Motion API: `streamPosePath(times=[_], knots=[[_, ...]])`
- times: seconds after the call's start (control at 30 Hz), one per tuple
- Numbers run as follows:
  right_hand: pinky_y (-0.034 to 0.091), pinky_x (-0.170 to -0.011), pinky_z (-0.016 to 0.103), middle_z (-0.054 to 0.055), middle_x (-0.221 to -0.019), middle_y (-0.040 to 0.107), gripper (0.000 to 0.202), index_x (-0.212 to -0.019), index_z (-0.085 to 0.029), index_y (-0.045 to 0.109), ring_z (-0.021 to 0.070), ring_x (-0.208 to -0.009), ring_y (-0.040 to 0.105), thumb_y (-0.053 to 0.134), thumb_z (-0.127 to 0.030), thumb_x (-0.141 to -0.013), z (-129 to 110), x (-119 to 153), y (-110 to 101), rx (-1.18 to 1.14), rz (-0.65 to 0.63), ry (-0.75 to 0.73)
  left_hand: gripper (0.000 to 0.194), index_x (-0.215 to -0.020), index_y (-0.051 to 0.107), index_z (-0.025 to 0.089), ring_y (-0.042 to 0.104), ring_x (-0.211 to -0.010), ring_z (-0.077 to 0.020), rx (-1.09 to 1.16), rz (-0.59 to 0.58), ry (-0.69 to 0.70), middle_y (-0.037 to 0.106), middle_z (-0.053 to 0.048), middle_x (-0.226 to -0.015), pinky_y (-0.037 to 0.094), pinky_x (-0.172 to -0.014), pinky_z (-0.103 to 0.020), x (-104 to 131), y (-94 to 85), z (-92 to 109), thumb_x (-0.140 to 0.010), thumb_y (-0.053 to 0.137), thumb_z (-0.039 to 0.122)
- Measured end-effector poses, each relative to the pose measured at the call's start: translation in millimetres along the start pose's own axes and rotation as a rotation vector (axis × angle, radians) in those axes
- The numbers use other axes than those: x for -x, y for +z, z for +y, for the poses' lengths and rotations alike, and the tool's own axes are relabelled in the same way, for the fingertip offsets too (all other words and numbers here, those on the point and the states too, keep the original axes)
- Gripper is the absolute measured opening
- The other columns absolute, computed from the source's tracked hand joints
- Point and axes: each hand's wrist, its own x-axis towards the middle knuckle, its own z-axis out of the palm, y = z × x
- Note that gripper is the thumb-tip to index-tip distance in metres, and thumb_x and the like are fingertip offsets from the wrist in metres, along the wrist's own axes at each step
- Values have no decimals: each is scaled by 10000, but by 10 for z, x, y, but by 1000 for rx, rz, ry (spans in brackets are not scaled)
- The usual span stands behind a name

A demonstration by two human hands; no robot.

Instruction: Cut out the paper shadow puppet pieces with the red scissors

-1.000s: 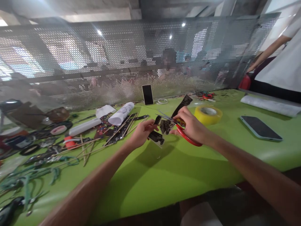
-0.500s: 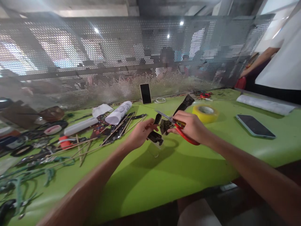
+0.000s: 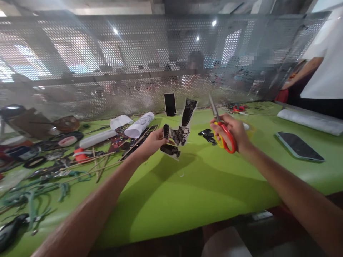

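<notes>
My left hand (image 3: 153, 143) is closed on a partly cut sheet with dark printed shapes (image 3: 180, 135), held above the green table (image 3: 203, 192). One strip of the sheet sticks up and away from me. My right hand (image 3: 233, 129) grips scissors (image 3: 225, 137) by their red and yellow handles. The blades point up and away, apart from the sheet, and look closed together. Dark cut-out pieces (image 3: 207, 136) lie on the table between the hands. A roll of yellow tape (image 3: 250, 131) is partly hidden behind my right hand.
A phone (image 3: 170, 104) leans upright near the perforated metal screen (image 3: 128, 82). Another phone (image 3: 299, 146) lies at the right. Thin sticks (image 3: 97, 165), rolled paper (image 3: 139, 125) and green strips (image 3: 32, 200) clutter the left. A person in a white shirt (image 3: 325, 71) stands at the far right.
My right hand has moved right with the scissors, away from the sheet, and the blades have swung upward. The sheet's long strip now points more upright. Dark pieces on the table have come into view.
</notes>
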Motion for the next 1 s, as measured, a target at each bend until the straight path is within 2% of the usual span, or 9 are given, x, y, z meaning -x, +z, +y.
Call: streamPosePath(times=[0.13,0.23,0.33,0.4,0.5,0.57,0.63,0.83,1.0], knots=[[522,-454,314,-8,-689,644,385,-1013,-239,675,182,-529,627,875,-543,-891,50,-33,-11,-88,-5,107,355,-1353,713,161,759,-1118,-258,40,-6,-16,744,-117,-1327,678,-947,-465,22,-44,28,-1073,754,376],[528,-476,300,-18,-660,642,408,-1027,-243,670,180,-547,635,896,-552,-888,34,-17,-3,-131,-43,127,343,-1338,719,158,761,-1109,-255,45,7,-6,750,-113,-1312,679,-946,-463,33,-17,54,-1071,759,370],[563,-551,291,-8,-758,670,412,-1118,-245,705,174,-646,668,845,-592,-946,-3,21,1,-180,-111,89,354,-1354,712,160,763,-1094,-252,40,85,22,749,-113,-1309,682,-932,-457,11,39,55,-1073,755,373],[619,-651,311,27,-921,729,427,-1211,-226,719,183,-767,713,770,-603,-1016,-34,47,12,-212,-183,60,362,-1365,707,163,759,-1108,-256,36,161,61,743,-116,-1324,680,-939,-461,-11,90,49,-1074,754,372],[679,-842,398,93,-1226,756,397,-1339,-175,704,217,-984,760,710,-492,-1100,-88,100,73,-237,-310,52,377,-1384,701,166,750,-1151,-270,50,231,134,731,-122,-1361,672,-971,-482,-22,194,54,-1071,756,370],[682,-922,442,109,-1329,740,383,-1382,-175,697,246,-1090,763,733,-429,-1098,-122,150,150,-240,-383,55,376,-1383,702,166,751,-1158,-273,68,228,175,732,-122,-1363,670,-980,-488,-11,276,69,-1070,758,368],[684,-926,442,109,-1335,740,377,-1383,-175,698,246,-1096,765,738,-416,-1096,-147,204,240,-245,-436,55,363,-1366,709,163,753,-1154,-271,82,209,202,738,-120,-1352,670,-982,-489,8,361,87,-1067,763,362],[661,-757,335,80,-1110,773,396,-1256,-166,733,178,-862,746,701,-532,-1106,-173,263,386,-247,-478,72,323,-1314,724,155,761,-1109,-254,81,198,213,752,-110,-1304,678,-950,-464,111,584,134,-1065,767,357],[683,-903,424,104,-1298,750,363,-1355,-175,708,233,-1057,766,729,-434,-1101,-176,269,385,-232,-436,87,249,-1230,734,144,772,-1004,-220,65,160,177,774,-81,-1183,685,-898,-424,242,717,204,-1055,780,315]])
